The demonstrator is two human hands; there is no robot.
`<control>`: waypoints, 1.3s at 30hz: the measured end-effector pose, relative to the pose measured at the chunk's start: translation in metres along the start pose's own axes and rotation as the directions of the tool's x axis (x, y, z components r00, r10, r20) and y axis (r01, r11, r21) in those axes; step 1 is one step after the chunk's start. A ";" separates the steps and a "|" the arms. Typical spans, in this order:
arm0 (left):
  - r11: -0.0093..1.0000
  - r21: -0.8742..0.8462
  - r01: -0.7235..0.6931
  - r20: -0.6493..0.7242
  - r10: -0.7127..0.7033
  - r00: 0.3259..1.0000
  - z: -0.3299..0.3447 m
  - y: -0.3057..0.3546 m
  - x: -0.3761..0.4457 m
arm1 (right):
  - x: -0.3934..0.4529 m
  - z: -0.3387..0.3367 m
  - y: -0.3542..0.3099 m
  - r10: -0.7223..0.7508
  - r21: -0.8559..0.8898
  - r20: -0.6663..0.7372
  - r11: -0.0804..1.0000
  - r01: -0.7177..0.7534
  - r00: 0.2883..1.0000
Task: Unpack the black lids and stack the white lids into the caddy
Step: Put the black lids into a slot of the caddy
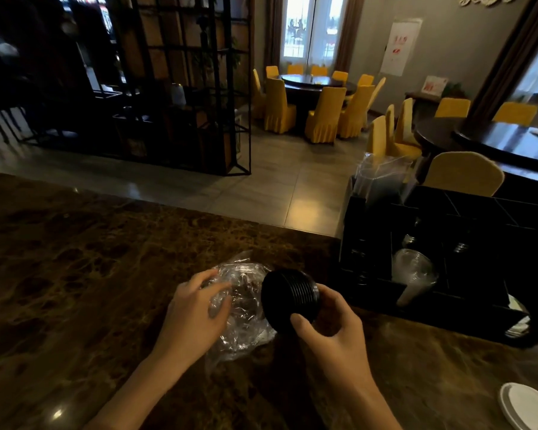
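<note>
A stack of black lids [288, 295] lies on its side just above the brown marble counter [75, 259], out of its clear plastic wrapper [241, 305]. My right hand [326, 328] grips the stack from the right, thumb under it. My left hand [196, 308] presses on the crumpled wrapper to the left of the stack. White lids [528, 405] sit stacked at the bottom right corner of the counter. The black caddy [466, 274] stands to the right, with clear plastic cups [413, 274] in one compartment.
A clear bag of dark items [376, 178] stands at the caddy's back left corner. Beyond the counter edge lie a tiled floor, a black metal shelf [180, 88], and round tables with yellow-covered chairs [323, 116].
</note>
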State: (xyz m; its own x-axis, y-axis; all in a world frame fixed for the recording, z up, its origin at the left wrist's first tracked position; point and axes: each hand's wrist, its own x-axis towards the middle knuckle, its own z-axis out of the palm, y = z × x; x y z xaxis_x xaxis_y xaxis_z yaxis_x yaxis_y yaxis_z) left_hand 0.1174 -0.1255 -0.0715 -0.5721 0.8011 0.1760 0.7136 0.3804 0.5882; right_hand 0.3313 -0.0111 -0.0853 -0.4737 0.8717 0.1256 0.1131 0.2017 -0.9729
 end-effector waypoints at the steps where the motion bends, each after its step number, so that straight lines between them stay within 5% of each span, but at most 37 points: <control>1: 0.999 0.041 0.013 -0.001 -0.013 1.000 -0.003 0.003 -0.001 | 0.000 -0.002 -0.001 -0.027 -0.016 0.000 1.000 0.027 1.000; 5: 0.982 0.162 -0.094 -0.110 0.113 0.988 -0.006 0.033 -0.010 | 0.000 -0.015 -0.009 -0.168 -0.116 -0.005 0.979 0.167 0.986; 9: 0.961 -0.133 -0.241 -0.050 0.237 0.970 0.010 0.076 -0.011 | 0.006 -0.038 -0.021 -0.293 -0.274 0.038 0.916 0.292 0.955; 12: 0.820 -0.571 -0.041 0.196 0.185 0.963 0.025 0.107 -0.006 | 0.015 -0.065 -0.028 -0.351 -0.445 0.077 0.826 0.347 0.933; 16: 0.414 -0.836 0.360 0.449 0.139 0.883 0.046 0.140 0.005 | 0.033 -0.104 -0.034 -0.403 -0.681 0.085 0.644 0.348 0.911; 19: 0.115 -0.827 0.551 0.563 0.161 0.811 0.061 0.160 0.016 | 0.048 -0.128 -0.032 -0.424 -0.803 0.107 0.497 0.330 0.899; 21: 0.019 -0.784 0.620 0.614 0.161 0.772 0.071 0.168 0.022 | 0.058 -0.139 -0.028 -0.443 -0.852 0.134 0.405 0.331 0.886; 28: -0.099 -0.708 0.699 0.695 0.076 0.715 0.098 0.172 0.045 | 0.094 -0.146 -0.013 -0.427 -0.915 0.233 0.209 0.346 0.874; 39: -0.338 -0.640 0.690 0.712 0.079 0.698 0.127 0.162 0.054 | 0.130 -0.128 0.007 -0.313 -0.914 0.306 0.168 0.370 0.899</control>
State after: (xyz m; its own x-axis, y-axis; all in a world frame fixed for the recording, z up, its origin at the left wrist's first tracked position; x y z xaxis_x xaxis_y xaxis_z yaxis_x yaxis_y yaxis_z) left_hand 0.2533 0.0381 -0.0665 -0.0555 0.9181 -0.3925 -0.8948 0.1287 0.4275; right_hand 0.3825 0.1611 -0.0510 -0.7289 0.5837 0.3579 0.6418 0.7645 0.0603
